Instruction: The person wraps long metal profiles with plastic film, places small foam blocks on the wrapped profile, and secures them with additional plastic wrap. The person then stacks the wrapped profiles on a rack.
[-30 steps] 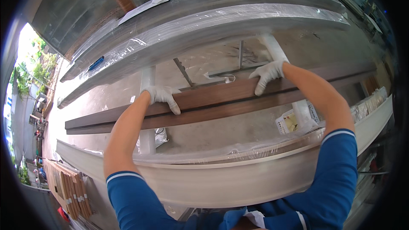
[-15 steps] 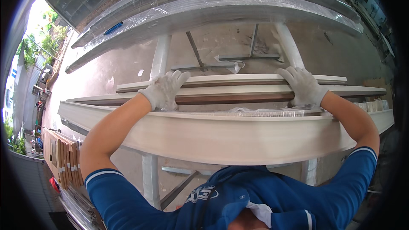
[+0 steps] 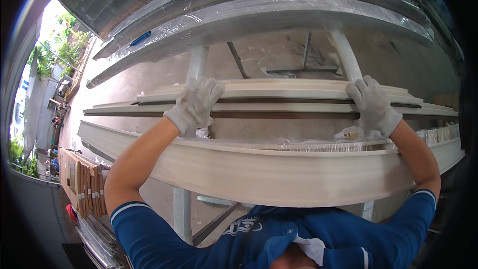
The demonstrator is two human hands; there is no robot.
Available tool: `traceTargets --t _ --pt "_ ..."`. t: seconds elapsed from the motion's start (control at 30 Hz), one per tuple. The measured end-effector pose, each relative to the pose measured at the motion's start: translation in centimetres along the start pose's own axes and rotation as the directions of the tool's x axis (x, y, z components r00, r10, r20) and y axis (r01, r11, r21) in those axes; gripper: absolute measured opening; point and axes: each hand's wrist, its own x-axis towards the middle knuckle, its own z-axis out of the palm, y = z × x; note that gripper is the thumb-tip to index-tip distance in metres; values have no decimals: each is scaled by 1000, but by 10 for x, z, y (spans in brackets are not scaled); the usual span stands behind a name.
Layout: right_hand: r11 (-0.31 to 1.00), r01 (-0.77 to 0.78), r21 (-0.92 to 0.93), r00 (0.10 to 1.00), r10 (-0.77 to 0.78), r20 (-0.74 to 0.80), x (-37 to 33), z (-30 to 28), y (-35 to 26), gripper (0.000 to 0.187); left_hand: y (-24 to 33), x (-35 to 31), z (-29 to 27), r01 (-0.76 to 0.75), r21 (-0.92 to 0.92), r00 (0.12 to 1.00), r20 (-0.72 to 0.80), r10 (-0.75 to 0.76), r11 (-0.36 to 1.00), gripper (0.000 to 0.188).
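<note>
Both my hands wear pale work gloves. My left hand [image 3: 195, 105] is closed around the left part of some long white profile strips [image 3: 284, 88], with dark undersides showing. My right hand [image 3: 373, 104] grips the same strips farther right; its fingertips curl over the far edge. The strips lie side by side across the stand, level, and the undersides of my fingers are hidden. Between me and the strips is a wide cream profile beam [image 3: 289, 172]. Clear plastic film [image 3: 318, 145] shows behind its upper edge.
Film-wrapped long profiles [image 3: 239, 17] cross the far side, with a blue pen [image 3: 141, 38] on top. Wrapped stand legs [image 3: 347, 55] run beneath. Metal bars [image 3: 301, 69] lie on the floor. Stacked brown boards [image 3: 82, 184] stand at the lower left.
My hands and the white strips have moved away from me, widening the gap to the cream beam. The strips have turned, showing more white and less brown. The view has shifted slightly.
</note>
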Motion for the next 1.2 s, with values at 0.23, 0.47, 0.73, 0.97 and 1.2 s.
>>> traceTargets --t 0.23,0.47,0.73,0.97,1.2 --pt "927 -358 116 869 376 -323 -3 -62 38 29 -29 -18 -46 481 58 876 -73 -477 875 17" --pt "961 -215 173 962 239 -129 48 -22 84 61 -12 -32 -2 379 -66 924 88 -373 923 59" --pt "953 -247 176 955 209 209 145 71 76 86 -38 9 39 372 -127 908 256 -332 920 80" --pt "884 -368 288 832 176 526 217 135 78 97 -52 79 81 296 -165 914 334 -229 941 109" --pt "826 -464 319 722 145 676 253 171 101 119 -69 154 101 479 -338 746 643 -172 810 107"
